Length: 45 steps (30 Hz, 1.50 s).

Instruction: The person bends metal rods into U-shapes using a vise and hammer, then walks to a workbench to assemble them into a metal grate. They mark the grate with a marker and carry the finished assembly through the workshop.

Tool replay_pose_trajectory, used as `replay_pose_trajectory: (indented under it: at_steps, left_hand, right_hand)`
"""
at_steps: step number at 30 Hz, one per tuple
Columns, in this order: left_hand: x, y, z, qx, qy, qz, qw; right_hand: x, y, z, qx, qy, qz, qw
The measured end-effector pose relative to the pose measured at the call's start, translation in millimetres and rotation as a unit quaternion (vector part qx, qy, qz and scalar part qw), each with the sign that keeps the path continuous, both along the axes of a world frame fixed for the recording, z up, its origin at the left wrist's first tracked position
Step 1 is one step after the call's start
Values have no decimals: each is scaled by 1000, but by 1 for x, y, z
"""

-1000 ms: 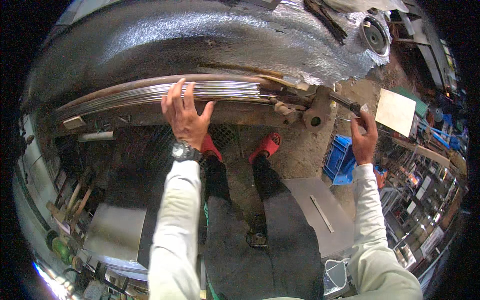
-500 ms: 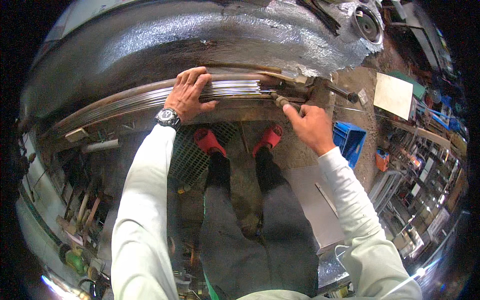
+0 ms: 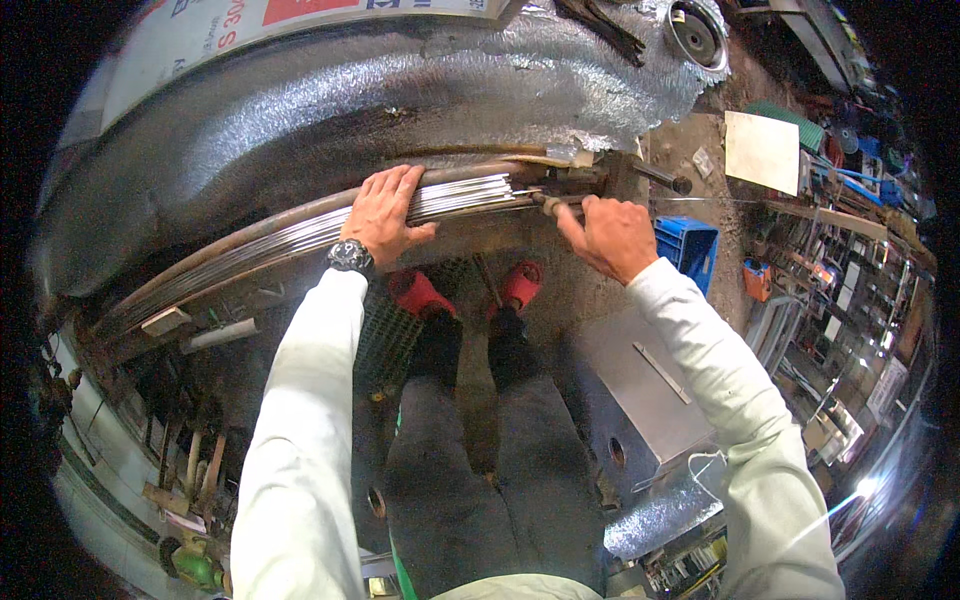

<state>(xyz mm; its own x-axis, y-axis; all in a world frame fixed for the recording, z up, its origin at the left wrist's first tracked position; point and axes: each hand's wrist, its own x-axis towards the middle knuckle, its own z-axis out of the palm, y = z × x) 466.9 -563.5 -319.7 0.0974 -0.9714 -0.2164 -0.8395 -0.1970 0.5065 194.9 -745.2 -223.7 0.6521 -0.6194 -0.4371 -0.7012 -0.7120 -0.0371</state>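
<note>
- Cluttered workshop all round: big foil-wrapped tank (image 3: 400,100) up front, blue crate (image 3: 688,250) on the floor to the right, grey metal box (image 3: 640,400) by the legs.
- Bundle of thin metal rods (image 3: 300,235) lies along a curved rail just below the tank.
- Left hand (image 3: 385,215) presses flat on the rods, fingers curled over the top.
- Right hand (image 3: 612,235) is closed round a small tool handle (image 3: 550,205) at the bundle's right end.

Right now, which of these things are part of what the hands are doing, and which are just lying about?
In use:
left hand pressing on rod bundle
right hand gripping a tool handle at the bundle's end

Lying about:
blue crate
white board
metal box
</note>
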Motion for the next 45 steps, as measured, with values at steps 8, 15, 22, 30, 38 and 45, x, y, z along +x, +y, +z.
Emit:
replay_pose_trajectory:
  at_steps: [8,15,22,30,38,45]
  left_hand:
    - [0,0,0,25,2,1,1000]
    - [-3,-3,9,40,-3,10,999]
    - [-3,1,7,39,7,14,999]
    - [-1,0,1,44,-5,13,999]
    - [-1,2,-3,36,-3,8,999]
    - [0,4,-2,21,-5,4,1000]
  right_hand:
    - [-11,7,-10,209,-99,-361,903]
    - [-3,3,1,122,-19,-185,975]
    - [-5,-3,6,234,-6,-292,927]
    - [10,4,11,36,48,-61,996]
    - [5,14,0,389,-51,-571,721]
    - [-3,4,20,56,-55,16,997]
